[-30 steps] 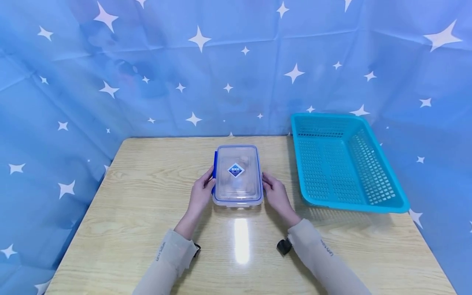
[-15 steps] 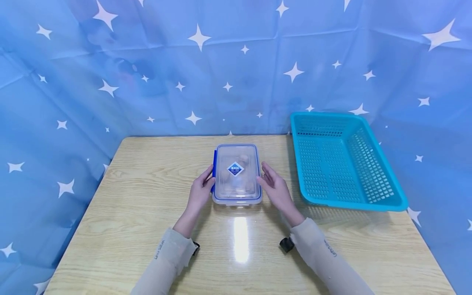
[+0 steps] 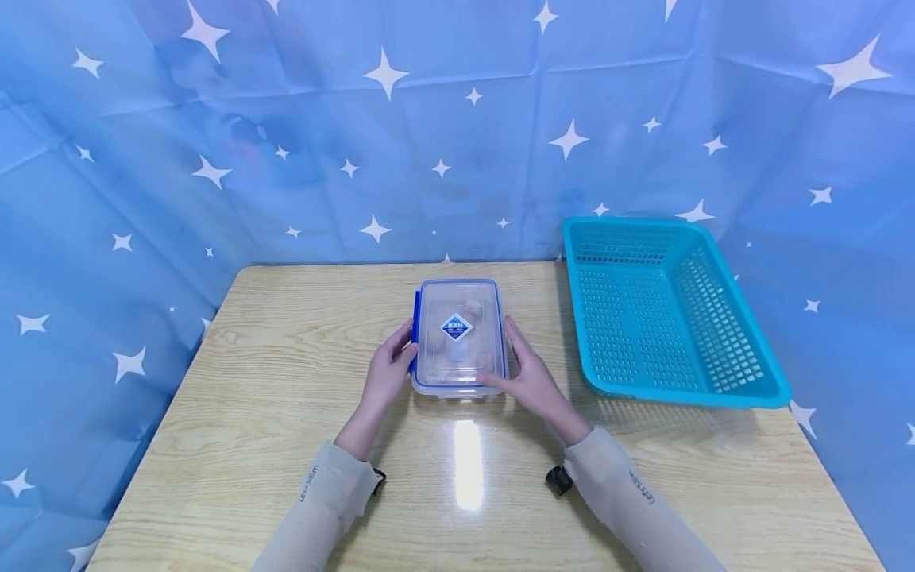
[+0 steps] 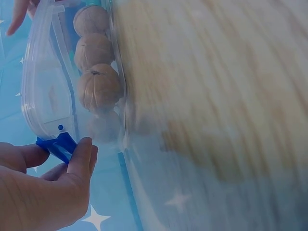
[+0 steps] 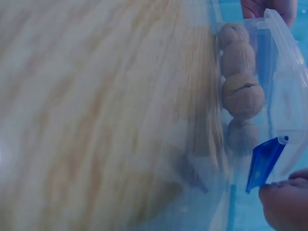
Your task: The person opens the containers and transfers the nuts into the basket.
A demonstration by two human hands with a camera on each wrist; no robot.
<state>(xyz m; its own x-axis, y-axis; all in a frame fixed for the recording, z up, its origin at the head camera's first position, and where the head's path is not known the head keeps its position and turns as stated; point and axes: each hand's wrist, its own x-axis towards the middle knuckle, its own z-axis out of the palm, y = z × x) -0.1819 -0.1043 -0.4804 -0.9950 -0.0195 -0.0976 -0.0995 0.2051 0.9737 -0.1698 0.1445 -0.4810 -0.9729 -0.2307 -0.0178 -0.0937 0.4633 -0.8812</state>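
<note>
Two hands are holding a box (image 3: 458,337) of walnuts (image 4: 98,87).
The left hand (image 3: 386,373) is pinching its left blue clip (image 4: 57,145); the right hand (image 3: 527,379) is touching the right clip (image 5: 263,162), fingers fairly straight.

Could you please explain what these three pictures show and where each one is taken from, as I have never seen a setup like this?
No machine here: a person works with two bare hands, wearing three cameras. The wide picture comes from the head and looks down at a light wooden table. On it stand a clear rectangular plastic box with a blue-rimmed lid and, to its right, a turquoise perforated plastic basket. The other two pictures come from the wrists, close to the box, and show brown walnuts inside. The left hand pinches the blue lid clip on its side. The right hand touches the box's other side, where a second blue clip stands flipped out beside its fingertips.
</note>
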